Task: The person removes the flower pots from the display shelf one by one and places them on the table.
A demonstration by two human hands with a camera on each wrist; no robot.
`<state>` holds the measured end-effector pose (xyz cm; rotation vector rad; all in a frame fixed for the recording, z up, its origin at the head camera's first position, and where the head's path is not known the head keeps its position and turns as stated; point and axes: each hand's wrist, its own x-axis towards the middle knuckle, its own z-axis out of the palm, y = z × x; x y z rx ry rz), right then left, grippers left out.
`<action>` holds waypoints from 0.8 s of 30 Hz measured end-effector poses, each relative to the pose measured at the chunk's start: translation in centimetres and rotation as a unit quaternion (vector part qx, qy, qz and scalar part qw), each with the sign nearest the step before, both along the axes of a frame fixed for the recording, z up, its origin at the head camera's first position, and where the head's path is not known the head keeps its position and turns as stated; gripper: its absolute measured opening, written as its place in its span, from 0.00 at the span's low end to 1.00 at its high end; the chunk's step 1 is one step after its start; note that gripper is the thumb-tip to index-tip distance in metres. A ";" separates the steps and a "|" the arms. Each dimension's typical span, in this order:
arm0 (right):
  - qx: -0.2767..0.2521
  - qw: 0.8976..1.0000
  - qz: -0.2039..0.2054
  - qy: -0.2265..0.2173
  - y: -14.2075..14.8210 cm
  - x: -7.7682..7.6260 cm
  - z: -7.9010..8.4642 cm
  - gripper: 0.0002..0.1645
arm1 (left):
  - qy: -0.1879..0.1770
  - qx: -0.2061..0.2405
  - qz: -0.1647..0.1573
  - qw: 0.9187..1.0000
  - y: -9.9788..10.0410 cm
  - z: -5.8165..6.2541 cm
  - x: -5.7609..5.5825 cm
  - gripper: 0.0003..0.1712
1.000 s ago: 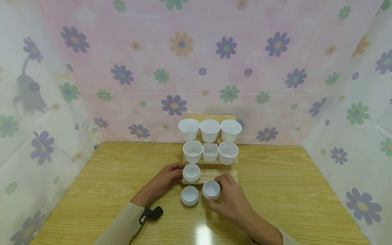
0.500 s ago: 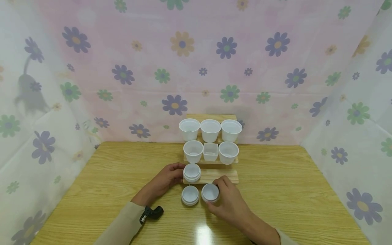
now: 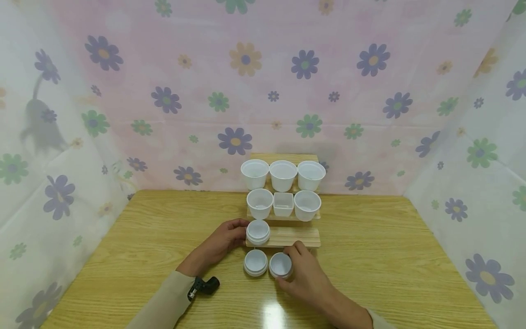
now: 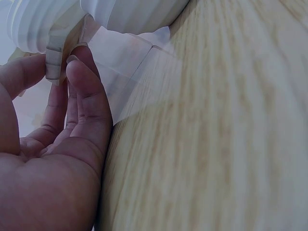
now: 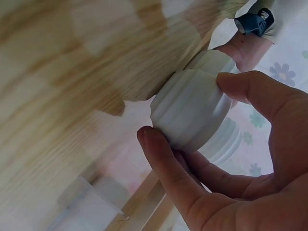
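My right hand (image 3: 310, 278) pinches a small white ribbed plastic jar (image 3: 281, 264), thumb on the near side and fingers on the far side. In the right wrist view the jar (image 5: 192, 108) is at the table surface, its mouth facing up in the head view. A similar jar (image 3: 255, 262) stands just left of it. A third jar (image 3: 257, 231) sits at the left end of the lowest step of a wooden tiered stand (image 3: 296, 237). My left hand (image 3: 222, 240) grips that step's left end, the plank (image 4: 57, 55) between thumb and fingers in the left wrist view.
On the middle step stand two round white cups (image 3: 260, 204) and a square clear cup (image 3: 283, 204) between them. Three larger white cups (image 3: 282, 176) line the top step. Flowered cloth (image 3: 267, 77) walls the wooden table (image 3: 185, 214) behind and at both sides.
My right hand has drawn the jar toward me and slightly left, from near the stand's front edge to beside the other table jar. The left hand keeps its hold on the stand.
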<state>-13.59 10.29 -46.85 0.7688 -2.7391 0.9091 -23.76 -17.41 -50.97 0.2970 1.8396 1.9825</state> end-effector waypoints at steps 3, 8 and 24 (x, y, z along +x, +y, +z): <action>0.003 1.000 -0.006 -0.003 0.0 0.0 0.0 0.31 | -0.002 0.002 0.001 1.000 0.0 0.1 0.0 0.20; 0.014 1.000 -0.015 0.005 0.0 0.0 0.1 0.32 | -0.003 0.003 0.001 1.000 0.1 0.1 0.0 0.19; 0.031 0.998 -0.031 0.044 -0.1 0.0 0.1 0.34 | -0.007 0.005 0.000 1.000 0.0 0.1 0.1 0.18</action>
